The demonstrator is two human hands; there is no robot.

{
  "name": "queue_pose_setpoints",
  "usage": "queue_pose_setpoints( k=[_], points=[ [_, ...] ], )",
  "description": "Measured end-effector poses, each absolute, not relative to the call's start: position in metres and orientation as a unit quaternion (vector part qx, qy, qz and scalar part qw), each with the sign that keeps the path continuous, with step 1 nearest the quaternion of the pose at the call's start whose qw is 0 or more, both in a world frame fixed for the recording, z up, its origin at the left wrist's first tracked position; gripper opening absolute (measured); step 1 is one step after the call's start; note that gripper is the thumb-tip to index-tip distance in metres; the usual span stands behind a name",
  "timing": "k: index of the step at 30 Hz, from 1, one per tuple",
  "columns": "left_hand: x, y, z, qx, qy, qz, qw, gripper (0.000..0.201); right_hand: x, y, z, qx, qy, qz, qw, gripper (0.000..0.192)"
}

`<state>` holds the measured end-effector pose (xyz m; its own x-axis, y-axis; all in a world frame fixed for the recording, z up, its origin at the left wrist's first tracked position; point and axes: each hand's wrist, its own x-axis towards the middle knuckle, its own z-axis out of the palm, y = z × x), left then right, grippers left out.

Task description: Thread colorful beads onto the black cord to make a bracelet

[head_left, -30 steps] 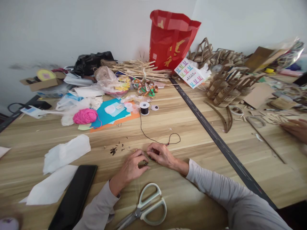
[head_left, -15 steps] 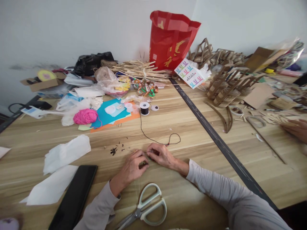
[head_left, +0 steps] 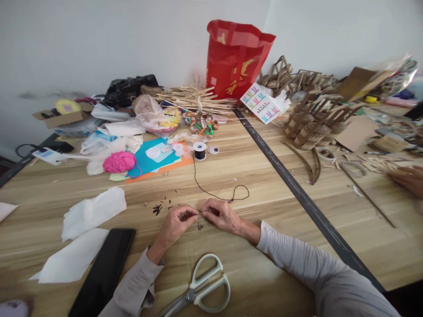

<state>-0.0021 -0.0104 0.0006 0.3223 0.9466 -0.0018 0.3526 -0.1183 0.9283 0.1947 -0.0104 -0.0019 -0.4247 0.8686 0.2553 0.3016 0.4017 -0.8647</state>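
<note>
My left hand [head_left: 178, 222] is closed in a pinch, its thumb and index fingertips almost meeting those of my right hand; whatever is between them is too small to make out. My right hand [head_left: 222, 215] pinches a thin black cord [head_left: 208, 192], and a short dark bit of it shows between the two hands. Behind my right hand, small coloured beads [head_left: 230, 200] sit on the cord, which loops and runs back to a white spool [head_left: 199, 151]. A few small dark beads [head_left: 200, 226] lie just below my fingertips. Short black pieces [head_left: 157, 209] are scattered left of my hands.
White-handled scissors [head_left: 211, 281] lie in front of me, beside a black phone [head_left: 102, 273] and white paper [head_left: 94, 211]. Pink yarn [head_left: 119, 162], a red bag [head_left: 236, 61] and small woven baskets [head_left: 310, 132] stand farther back. Another person's hand [head_left: 410, 178] is at the right edge.
My left hand has lifted off the small dark beads, uncovering them, and its fingertips have come up to my right hand's. My right hand has stayed almost still.
</note>
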Motion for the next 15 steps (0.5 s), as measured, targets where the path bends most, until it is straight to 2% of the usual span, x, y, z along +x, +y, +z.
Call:
queue_pose_setpoints(
  k=[5, 15],
  points=[
    [-0.0017, -0.0088, -0.0024, 0.617, 0.5, 0.351, 0.496, 0.013, 0.194, -0.0112, -0.0022, -0.375, -0.76, 0.375, 0.376, 0.007],
    [-0.0002, -0.009, 0.0005, 0.588, 0.51, 0.369, 0.507, 0.013, 0.1947, -0.0122, -0.0046, -0.364, -0.768, 0.376, 0.37, 0.007]
  ],
)
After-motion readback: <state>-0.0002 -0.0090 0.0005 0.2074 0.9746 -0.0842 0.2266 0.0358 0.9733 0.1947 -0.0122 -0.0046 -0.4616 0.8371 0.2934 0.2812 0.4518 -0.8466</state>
